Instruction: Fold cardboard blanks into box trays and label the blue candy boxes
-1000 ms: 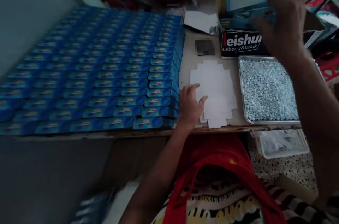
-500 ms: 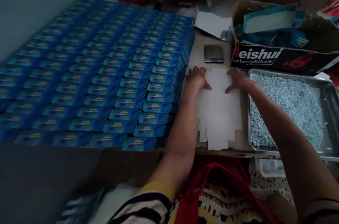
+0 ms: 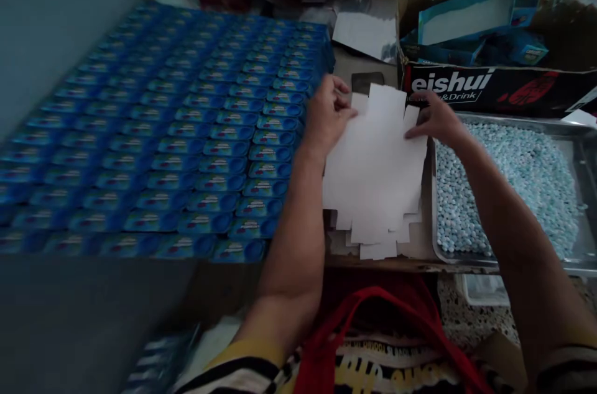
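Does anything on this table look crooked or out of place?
Yes: the top white sheet sits askew over the sheets beneath, though the left hand and right hand hold its far end. In the carton, blue packaging lies tilted and jumbled, unlike the neatly lined blue packs.

Dimly lit, with a grey-blue wall (image 3: 46, 21) at left. Furnished with a rough-edged worktable (image 3: 422, 250). Shows a speckled floor (image 3: 453, 314) at lower right.

White die-cut card sheets (image 3: 375, 164) are flanked L by rows of blue rect boxes (image 3: 226, 149) and R by a shallow rect metal tray (image 3: 586, 226) w/ small pale-blue pellets (image 3: 522, 158) in it, behind which a black cardboard box (image 3: 527, 92) w/ blue card cartons (image 3: 471, 21) inside is set.
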Demonstrator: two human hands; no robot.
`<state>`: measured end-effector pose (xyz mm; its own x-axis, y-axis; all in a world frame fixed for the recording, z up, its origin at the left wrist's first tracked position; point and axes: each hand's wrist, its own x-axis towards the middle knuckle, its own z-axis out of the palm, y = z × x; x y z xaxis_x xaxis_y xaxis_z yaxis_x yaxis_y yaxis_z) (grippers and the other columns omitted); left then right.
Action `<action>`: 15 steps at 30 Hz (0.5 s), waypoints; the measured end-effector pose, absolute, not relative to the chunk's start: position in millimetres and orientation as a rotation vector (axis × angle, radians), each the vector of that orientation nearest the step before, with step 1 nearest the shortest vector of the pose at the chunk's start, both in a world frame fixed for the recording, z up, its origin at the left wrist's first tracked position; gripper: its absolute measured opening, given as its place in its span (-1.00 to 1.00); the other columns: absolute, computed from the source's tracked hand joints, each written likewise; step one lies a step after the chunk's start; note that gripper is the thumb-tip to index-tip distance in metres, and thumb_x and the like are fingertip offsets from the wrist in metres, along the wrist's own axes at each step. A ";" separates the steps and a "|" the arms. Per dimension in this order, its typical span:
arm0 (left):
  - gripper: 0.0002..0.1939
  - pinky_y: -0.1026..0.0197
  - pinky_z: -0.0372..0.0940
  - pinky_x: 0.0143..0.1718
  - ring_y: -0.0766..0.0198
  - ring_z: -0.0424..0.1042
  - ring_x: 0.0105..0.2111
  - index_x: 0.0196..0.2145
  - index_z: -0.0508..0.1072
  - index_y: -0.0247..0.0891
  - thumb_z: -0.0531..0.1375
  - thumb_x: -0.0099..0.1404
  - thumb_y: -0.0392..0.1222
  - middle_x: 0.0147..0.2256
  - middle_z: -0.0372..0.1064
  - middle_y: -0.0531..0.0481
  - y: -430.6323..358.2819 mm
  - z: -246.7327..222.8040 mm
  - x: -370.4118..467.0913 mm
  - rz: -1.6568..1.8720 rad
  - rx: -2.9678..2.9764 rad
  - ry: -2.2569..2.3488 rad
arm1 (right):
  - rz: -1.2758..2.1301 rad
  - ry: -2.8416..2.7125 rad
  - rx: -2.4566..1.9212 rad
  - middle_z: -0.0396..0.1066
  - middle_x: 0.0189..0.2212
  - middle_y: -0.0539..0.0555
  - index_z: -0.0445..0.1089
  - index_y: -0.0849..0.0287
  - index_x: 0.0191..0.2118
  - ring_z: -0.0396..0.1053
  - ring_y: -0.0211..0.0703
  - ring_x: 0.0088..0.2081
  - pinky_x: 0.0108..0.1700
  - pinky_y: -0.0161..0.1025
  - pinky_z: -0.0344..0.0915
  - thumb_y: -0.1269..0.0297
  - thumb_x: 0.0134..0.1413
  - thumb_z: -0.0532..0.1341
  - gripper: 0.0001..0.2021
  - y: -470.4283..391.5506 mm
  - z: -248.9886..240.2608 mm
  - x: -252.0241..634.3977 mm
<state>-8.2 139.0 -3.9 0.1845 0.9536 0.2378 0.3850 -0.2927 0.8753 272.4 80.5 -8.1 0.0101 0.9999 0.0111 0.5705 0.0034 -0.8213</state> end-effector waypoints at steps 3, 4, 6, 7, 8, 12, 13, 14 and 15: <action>-0.68 0.07 0.44 -0.05 0.22 0.46 -0.27 -0.31 0.45 -0.16 0.46 0.07 -0.40 -0.34 0.48 0.08 121.4 54.7 -17.4 1.179 1.687 1.132 | 1.116 -1.411 -1.384 0.57 -0.31 0.02 0.53 0.16 -0.01 0.52 -0.08 -0.28 -0.19 -0.13 0.50 0.25 -0.44 0.66 -0.28 52.3 23.0 295.6; -0.68 0.04 0.45 -0.01 0.20 0.47 -0.24 -0.33 0.46 -0.17 0.49 0.06 -0.38 -0.33 0.49 0.06 114.0 71.4 -21.3 1.197 1.642 1.096 | 1.177 -1.351 -1.329 0.58 -0.33 0.02 0.56 0.16 -0.11 0.53 -0.11 -0.29 -0.19 -0.15 0.50 0.25 -0.45 0.66 -0.38 39.9 31.3 295.5; -0.69 -0.01 0.46 0.07 0.14 0.52 -0.16 -0.35 0.47 -0.17 0.51 0.06 -0.35 -0.32 0.52 0.04 96.2 95.1 -29.3 1.197 1.517 1.008 | 1.250 -1.228 -1.243 0.60 -0.34 0.02 0.57 0.15 -0.27 0.53 -0.13 -0.31 -0.19 -0.16 0.50 0.26 -0.47 0.64 -0.51 13.6 40.7 283.0; -0.71 -0.03 0.46 0.12 0.12 0.54 -0.11 -0.33 0.47 -0.17 0.49 0.09 -0.32 -0.30 0.53 0.04 85.3 101.3 -33.4 1.189 1.429 0.945 | 1.267 -1.156 -1.206 0.60 -0.34 0.01 0.56 0.14 -0.29 0.53 -0.13 -0.32 -0.19 -0.15 0.50 0.26 -0.45 0.62 -0.54 0.7 41.3 271.9; -0.76 -0.04 0.45 0.16 0.11 0.56 -0.07 -0.29 0.47 -0.17 0.46 0.15 -0.28 -0.27 0.56 0.05 73.0 103.5 -37.4 1.192 1.333 0.869 | 1.276 -1.080 -1.175 0.61 -0.33 0.00 0.56 0.13 -0.28 0.52 -0.13 -0.32 -0.19 -0.15 0.50 0.27 -0.43 0.60 -0.56 -11.7 39.4 259.0; -0.74 -0.12 0.49 0.13 0.05 0.57 0.08 -0.04 0.51 -0.11 0.14 0.47 0.03 -0.07 0.60 0.06 14.6 76.6 -51.3 1.151 1.059 0.749 | 1.318 -0.837 -1.197 0.62 -0.29 -0.01 0.50 0.08 -0.18 0.52 -0.07 -0.35 -0.23 -0.12 0.50 0.27 -0.35 0.45 -0.56 -57.3 15.2 210.0; -0.66 -0.13 0.52 0.08 0.01 0.56 0.09 0.00 0.51 -0.10 0.09 0.48 0.09 -0.09 0.60 0.04 1.0 63.2 -53.8 1.097 1.024 0.803 | 1.334 -0.815 -1.253 0.62 -0.28 0.00 0.48 0.08 -0.16 0.52 -0.06 -0.35 -0.25 -0.12 0.49 0.26 -0.35 0.42 -0.54 -68.4 7.6 201.9; -0.62 -0.15 0.54 0.03 -0.04 0.57 0.08 0.03 0.52 -0.11 0.09 0.42 0.11 -0.12 0.61 0.00 -10.7 48.4 -55.9 1.028 0.993 0.867 | 1.343 -0.808 -1.318 0.62 -0.26 0.01 0.46 0.08 -0.12 0.52 -0.05 -0.35 -0.26 -0.12 0.49 0.25 -0.34 0.39 -0.51 -79.2 0.5 195.7; -0.58 -0.16 0.55 -0.02 -0.08 0.58 0.05 0.04 0.53 -0.12 0.14 0.33 0.09 -0.16 0.62 -0.03 -20.2 33.2 -57.6 0.963 0.957 0.926 | 1.345 -0.818 -1.382 0.62 -0.23 0.03 0.45 0.07 -0.05 0.52 -0.04 -0.33 -0.26 -0.12 0.49 0.23 -0.32 0.37 -0.46 -89.6 -5.7 191.3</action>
